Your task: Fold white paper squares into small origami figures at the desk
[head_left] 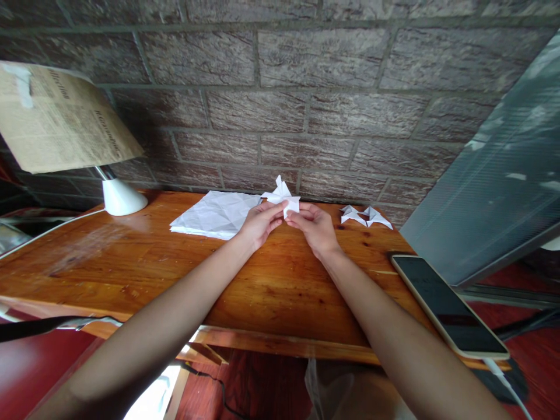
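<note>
Both of my hands meet over the far middle of a wooden table (271, 291). My left hand (259, 223) and my right hand (314, 226) pinch a small folded white paper piece (282, 197) between their fingertips, holding it just above the tabletop. The piece has pointed flaps sticking up. A stack of creased white paper sheets (216, 214) lies flat just left of my left hand. Two small folded white paper shapes (365, 216) rest on the table to the right of my right hand.
A white-based lamp (119, 197) with a newspaper shade (61, 119) stands at the back left. A dark phone (448, 306) lies at the table's right edge. A brick wall (306, 87) runs behind; a grey slanted panel (503, 175) leans at right.
</note>
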### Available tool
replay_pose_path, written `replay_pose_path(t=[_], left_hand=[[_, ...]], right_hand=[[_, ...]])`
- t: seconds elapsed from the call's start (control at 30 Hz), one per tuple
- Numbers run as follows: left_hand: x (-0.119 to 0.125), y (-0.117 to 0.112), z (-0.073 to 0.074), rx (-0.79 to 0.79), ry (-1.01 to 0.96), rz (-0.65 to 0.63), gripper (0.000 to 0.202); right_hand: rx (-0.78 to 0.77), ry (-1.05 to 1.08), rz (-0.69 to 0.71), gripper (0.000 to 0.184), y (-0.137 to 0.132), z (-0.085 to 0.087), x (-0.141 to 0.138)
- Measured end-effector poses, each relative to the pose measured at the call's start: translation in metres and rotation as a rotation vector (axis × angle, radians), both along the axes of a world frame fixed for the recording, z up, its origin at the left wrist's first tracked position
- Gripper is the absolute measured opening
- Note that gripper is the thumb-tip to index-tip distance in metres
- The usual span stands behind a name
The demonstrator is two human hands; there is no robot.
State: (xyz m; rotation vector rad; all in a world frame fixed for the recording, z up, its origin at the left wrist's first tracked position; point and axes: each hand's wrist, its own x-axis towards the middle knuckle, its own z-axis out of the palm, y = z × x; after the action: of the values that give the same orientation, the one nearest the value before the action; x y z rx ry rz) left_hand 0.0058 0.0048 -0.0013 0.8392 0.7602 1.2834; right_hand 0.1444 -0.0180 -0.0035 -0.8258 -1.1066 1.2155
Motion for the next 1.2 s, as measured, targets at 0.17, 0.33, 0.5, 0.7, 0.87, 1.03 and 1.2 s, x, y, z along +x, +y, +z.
replay_pose_path(t=[0.17,0.33,0.5,0.7,0.87,1.03,1.2], left_hand=[[0.0000,0.0003,-0.0001,0.016,-0.004,0.004,0.034],[0.0015,-0.0005,-0.0002,0.031,-0.031,0.022,0.031],[0.0025,-0.0011,-0.0013,0.078,0.016,0.045,0.034],[0.0036,-0.0006,-0.0037,0.104,0.053,0.052,0.035],[0.0048,-0.0014,-0.0037,0.126,0.060,0.062,0.034],[0.0030,-0.0020,-0.0017,0.181,0.108,0.078,0.035],[0.0002,0.0003,-0.0016,0.200,0.127,0.090,0.037]], right_hand=[[-0.018,0.002,-0.018,0.041,0.0001,-0.0007,-0.0005],[-0.039,0.015,-0.024,0.042,0.0003,-0.0020,-0.0003],[-0.018,-0.010,-0.027,0.049,0.0001,-0.0026,-0.0010],[-0.048,0.013,-0.039,0.048,0.0032,-0.0045,0.0006],[-0.090,0.057,-0.016,0.045,0.0040,-0.0056,0.0005],[-0.119,0.080,0.016,0.037,0.0020,-0.0035,0.0003],[-0.102,0.040,0.013,0.036,0.0005,-0.0014,0.0004]])
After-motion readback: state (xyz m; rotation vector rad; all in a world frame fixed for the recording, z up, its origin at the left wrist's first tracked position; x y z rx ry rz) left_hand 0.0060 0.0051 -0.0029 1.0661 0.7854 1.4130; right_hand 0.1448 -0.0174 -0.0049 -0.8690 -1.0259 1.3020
